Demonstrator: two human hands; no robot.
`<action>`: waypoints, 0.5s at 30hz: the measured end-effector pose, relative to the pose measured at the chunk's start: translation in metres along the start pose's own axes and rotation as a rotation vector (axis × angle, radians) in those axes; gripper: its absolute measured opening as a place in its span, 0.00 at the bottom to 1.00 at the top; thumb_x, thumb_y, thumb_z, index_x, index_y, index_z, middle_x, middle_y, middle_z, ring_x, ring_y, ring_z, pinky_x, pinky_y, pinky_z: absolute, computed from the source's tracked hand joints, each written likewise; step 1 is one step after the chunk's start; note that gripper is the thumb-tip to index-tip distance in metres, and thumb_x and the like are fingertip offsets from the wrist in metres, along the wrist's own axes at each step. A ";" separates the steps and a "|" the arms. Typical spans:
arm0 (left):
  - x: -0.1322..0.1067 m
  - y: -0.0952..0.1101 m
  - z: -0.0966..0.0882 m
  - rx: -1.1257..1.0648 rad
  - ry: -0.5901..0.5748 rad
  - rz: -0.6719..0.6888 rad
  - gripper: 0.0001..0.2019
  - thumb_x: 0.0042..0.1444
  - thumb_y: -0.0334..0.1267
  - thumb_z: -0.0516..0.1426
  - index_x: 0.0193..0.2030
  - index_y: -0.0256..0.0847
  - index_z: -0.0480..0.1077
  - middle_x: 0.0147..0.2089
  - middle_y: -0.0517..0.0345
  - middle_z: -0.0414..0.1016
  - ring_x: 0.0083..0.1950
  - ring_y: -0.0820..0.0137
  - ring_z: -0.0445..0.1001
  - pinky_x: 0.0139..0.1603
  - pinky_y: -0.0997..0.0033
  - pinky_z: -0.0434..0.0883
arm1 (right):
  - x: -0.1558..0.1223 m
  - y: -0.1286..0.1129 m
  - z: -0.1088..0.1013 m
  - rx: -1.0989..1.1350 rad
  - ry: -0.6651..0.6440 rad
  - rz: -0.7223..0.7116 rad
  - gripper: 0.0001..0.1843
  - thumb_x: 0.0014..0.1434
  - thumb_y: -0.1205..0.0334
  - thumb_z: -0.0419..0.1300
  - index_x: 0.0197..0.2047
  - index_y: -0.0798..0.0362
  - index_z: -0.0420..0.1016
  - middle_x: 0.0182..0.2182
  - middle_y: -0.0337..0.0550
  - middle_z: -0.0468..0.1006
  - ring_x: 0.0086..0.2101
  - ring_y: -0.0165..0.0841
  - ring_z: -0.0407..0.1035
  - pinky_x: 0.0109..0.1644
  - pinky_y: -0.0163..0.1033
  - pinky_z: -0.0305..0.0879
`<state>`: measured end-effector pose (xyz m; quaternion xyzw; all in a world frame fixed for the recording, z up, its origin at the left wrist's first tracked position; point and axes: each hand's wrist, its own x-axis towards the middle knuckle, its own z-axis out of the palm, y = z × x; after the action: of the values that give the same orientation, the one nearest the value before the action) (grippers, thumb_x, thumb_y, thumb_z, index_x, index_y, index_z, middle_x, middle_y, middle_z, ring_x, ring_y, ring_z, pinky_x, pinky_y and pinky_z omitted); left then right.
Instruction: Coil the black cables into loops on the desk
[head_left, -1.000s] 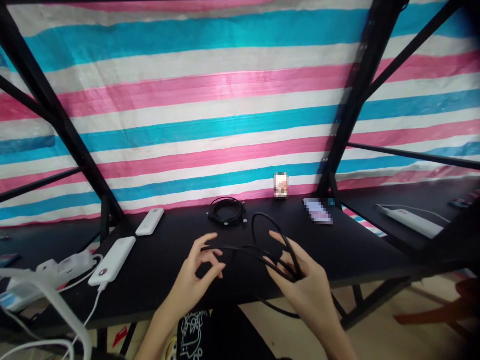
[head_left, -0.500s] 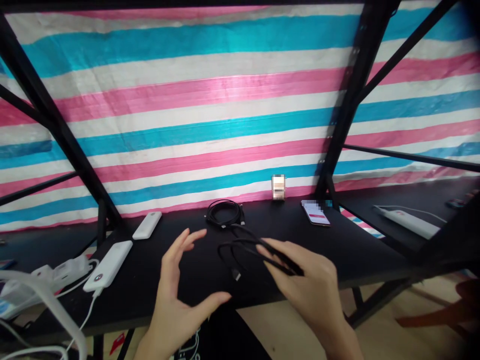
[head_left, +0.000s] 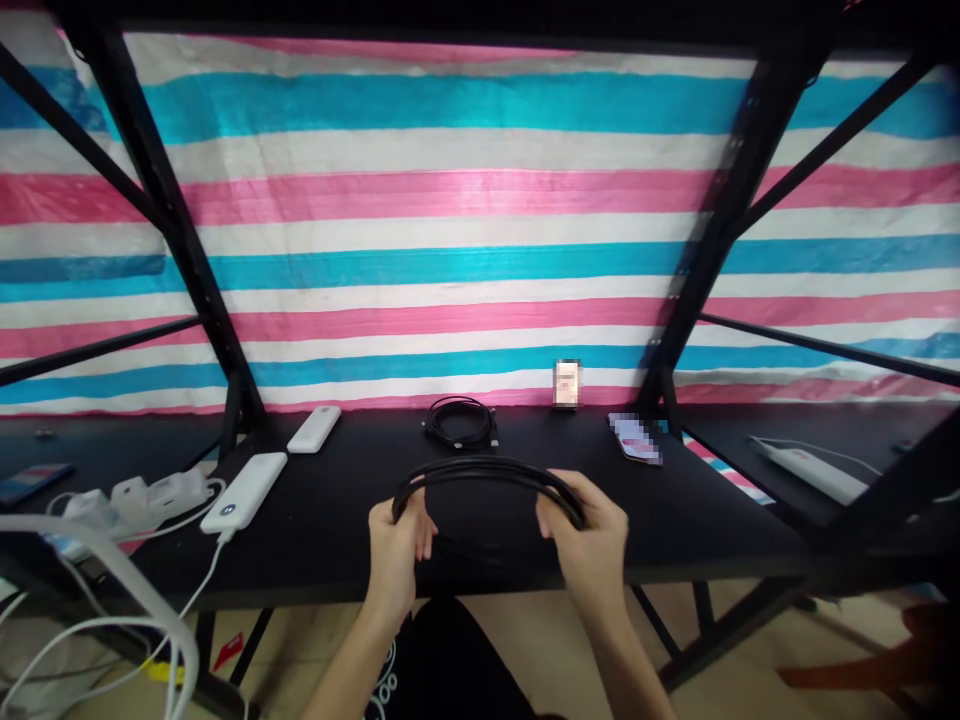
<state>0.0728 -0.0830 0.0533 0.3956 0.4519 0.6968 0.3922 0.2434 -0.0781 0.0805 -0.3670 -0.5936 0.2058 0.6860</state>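
Observation:
A looped black cable (head_left: 484, 470) arches between my two hands above the near part of the black table (head_left: 337, 560). My left hand (head_left: 401, 530) is closed around its left side. On the right side of the loop, my right hand (head_left: 589, 515) is wrapped round several strands. The lower part of this loop is dark and blurred against the tabletop, and I cannot make out its plugs. Farther back lies a second coiled black cable (head_left: 459, 424), its plugs showing at the edges, apart from both hands.
Two white power banks (head_left: 244, 492) lie at the left, the nearer with a white cable plugged in. A power strip (head_left: 150, 500) with white chargers is left of them. A phone (head_left: 636, 440) lies at right, near a small upright card (head_left: 568, 384). Black metal posts (head_left: 697, 260) frame the table.
My left hand, open and apart before, has closed on the cable's left side. The cable now spans both hands as a wide loop. The view has shifted slightly.

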 end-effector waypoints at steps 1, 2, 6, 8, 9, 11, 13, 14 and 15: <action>-0.002 0.002 0.000 -0.091 0.051 -0.033 0.31 0.52 0.55 0.58 0.08 0.45 0.50 0.08 0.67 0.46 0.12 0.77 0.51 0.24 0.71 0.62 | 0.000 0.006 0.002 0.035 -0.098 0.100 0.06 0.53 0.59 0.64 0.31 0.52 0.78 0.16 0.34 0.68 0.17 0.27 0.61 0.21 0.34 0.57; -0.003 0.005 -0.001 -0.171 0.085 -0.064 0.31 0.51 0.55 0.59 0.09 0.45 0.49 0.09 0.68 0.45 0.13 0.79 0.49 0.24 0.72 0.61 | -0.001 0.010 0.005 0.066 -0.204 0.187 0.09 0.52 0.55 0.65 0.31 0.53 0.78 0.15 0.34 0.67 0.17 0.27 0.61 0.21 0.34 0.57; -0.010 0.016 -0.002 -0.365 0.139 -0.172 0.32 0.51 0.53 0.62 0.10 0.44 0.47 0.10 0.70 0.43 0.14 0.80 0.45 0.23 0.74 0.60 | -0.014 0.014 0.018 0.236 -0.354 0.429 0.23 0.52 0.42 0.63 0.22 0.54 0.73 0.15 0.37 0.67 0.24 0.31 0.66 0.31 0.36 0.63; -0.019 0.016 0.002 -0.431 0.160 -0.214 0.31 0.50 0.52 0.62 0.10 0.44 0.47 0.10 0.70 0.44 0.14 0.80 0.44 0.23 0.74 0.59 | -0.026 0.009 0.029 0.412 -0.246 0.549 0.24 0.53 0.41 0.62 0.20 0.52 0.68 0.14 0.33 0.61 0.23 0.29 0.64 0.31 0.35 0.63; -0.025 0.014 0.005 -0.472 0.158 -0.246 0.31 0.50 0.51 0.62 0.11 0.44 0.47 0.11 0.70 0.44 0.15 0.80 0.44 0.22 0.74 0.59 | -0.031 0.005 0.035 0.511 -0.182 0.613 0.24 0.53 0.42 0.63 0.20 0.52 0.65 0.13 0.31 0.58 0.21 0.28 0.61 0.29 0.34 0.61; -0.037 0.007 0.010 -0.536 0.117 -0.305 0.29 0.50 0.52 0.61 0.12 0.44 0.47 0.11 0.70 0.44 0.15 0.79 0.44 0.23 0.74 0.60 | -0.039 -0.002 0.044 0.693 -0.109 0.729 0.25 0.52 0.45 0.65 0.19 0.51 0.58 0.13 0.28 0.52 0.16 0.24 0.52 0.22 0.31 0.55; -0.044 -0.001 0.011 -0.506 0.029 -0.332 0.27 0.52 0.53 0.59 0.13 0.43 0.50 0.11 0.69 0.49 0.15 0.78 0.51 0.27 0.73 0.64 | -0.040 -0.006 0.046 0.828 -0.108 0.790 0.28 0.50 0.49 0.66 0.17 0.51 0.51 0.14 0.26 0.47 0.15 0.21 0.41 0.17 0.29 0.46; -0.046 -0.005 0.009 -0.446 -0.011 -0.329 0.25 0.53 0.53 0.58 0.14 0.43 0.54 0.11 0.67 0.52 0.17 0.77 0.56 0.31 0.72 0.66 | -0.039 -0.007 0.044 0.874 -0.116 0.800 0.30 0.49 0.51 0.67 0.17 0.52 0.49 0.14 0.26 0.45 0.15 0.20 0.37 0.16 0.28 0.42; -0.046 -0.008 0.006 -0.370 -0.037 -0.316 0.23 0.54 0.53 0.57 0.17 0.42 0.58 0.12 0.66 0.56 0.19 0.75 0.62 0.34 0.72 0.67 | -0.036 -0.008 0.040 0.904 -0.122 0.799 0.31 0.47 0.52 0.67 0.17 0.52 0.47 0.15 0.26 0.45 0.16 0.20 0.35 0.15 0.28 0.38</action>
<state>0.0971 -0.1200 0.0382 0.2542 0.3653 0.6903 0.5704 0.1966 -0.0985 0.0636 -0.2214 -0.3019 0.7001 0.6081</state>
